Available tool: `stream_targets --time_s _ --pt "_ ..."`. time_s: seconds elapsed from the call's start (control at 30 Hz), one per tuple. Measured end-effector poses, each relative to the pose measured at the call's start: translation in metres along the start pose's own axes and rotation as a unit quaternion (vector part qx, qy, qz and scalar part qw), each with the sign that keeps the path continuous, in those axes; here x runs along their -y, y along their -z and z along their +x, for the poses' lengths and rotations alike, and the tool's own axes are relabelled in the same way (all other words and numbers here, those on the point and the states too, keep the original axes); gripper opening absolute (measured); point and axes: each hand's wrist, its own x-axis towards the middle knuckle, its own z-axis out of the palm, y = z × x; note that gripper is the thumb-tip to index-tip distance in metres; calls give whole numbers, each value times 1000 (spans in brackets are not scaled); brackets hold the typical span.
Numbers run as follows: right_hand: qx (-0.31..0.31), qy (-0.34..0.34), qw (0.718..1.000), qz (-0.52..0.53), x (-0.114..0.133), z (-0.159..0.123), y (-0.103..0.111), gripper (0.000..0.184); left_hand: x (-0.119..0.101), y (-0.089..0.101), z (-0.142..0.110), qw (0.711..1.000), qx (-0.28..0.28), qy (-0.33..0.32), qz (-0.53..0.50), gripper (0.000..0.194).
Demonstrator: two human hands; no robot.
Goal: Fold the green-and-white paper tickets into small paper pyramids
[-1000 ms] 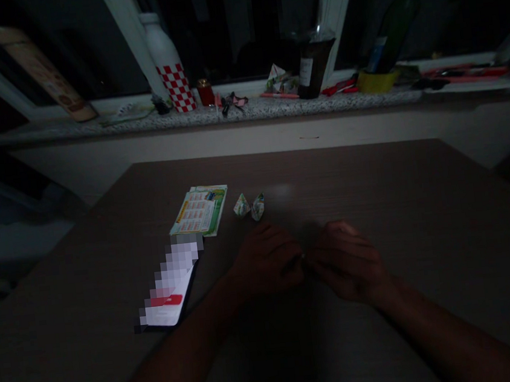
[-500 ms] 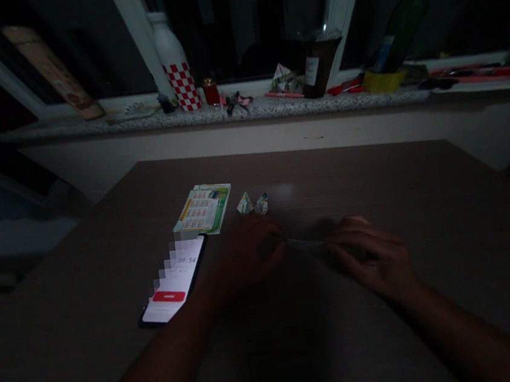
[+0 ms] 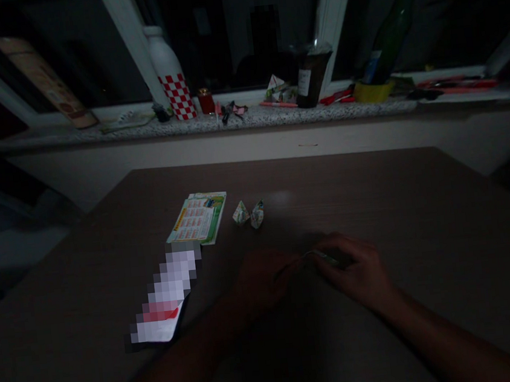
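Between my hands is a thin piece of paper (image 3: 327,258), seen nearly edge-on and dim. My left hand (image 3: 268,277) pinches its left end, with the fingers in deep shadow. My right hand (image 3: 354,265) grips the right part between thumb and fingers. Beyond my left hand, two small folded paper shapes stand side by side, a left one (image 3: 241,214) and a right one (image 3: 257,214). A stack of printed calendar sheets (image 3: 198,220) lies left of them. Nearer to me is a phone (image 3: 168,297) with a lit screen.
The wooden table (image 3: 373,190) reaches a wall below a stone windowsill (image 3: 256,116). On the sill are a checkered white bottle (image 3: 172,78), a leaning tube (image 3: 45,82), a small red jar (image 3: 205,101), a dark cup (image 3: 313,75), a green bottle (image 3: 388,34) and several pens.
My hands have come closer together, my right hand moving left, and the paper between them now shows a bend instead of a straight edge. The whole view has shifted slightly.
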Motion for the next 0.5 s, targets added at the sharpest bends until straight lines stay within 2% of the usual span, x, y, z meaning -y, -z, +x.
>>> stream_targets --time_s 0.13,0.23,0.4,0.5 --pt "18 -48 999 -11 -8 1 3 1 5 -2 0 1000 -13 16 -17 28" --pt "13 -50 999 -15 -11 5 7 4 5 0 2 999 -3 42 -27 25" --pt "8 -55 998 -5 -15 5 7 6 0 7 4 989 -3 130 -77 18" --pt "5 -67 998 9 -17 2 4 18 -3 9 6 978 -9 177 -111 15"
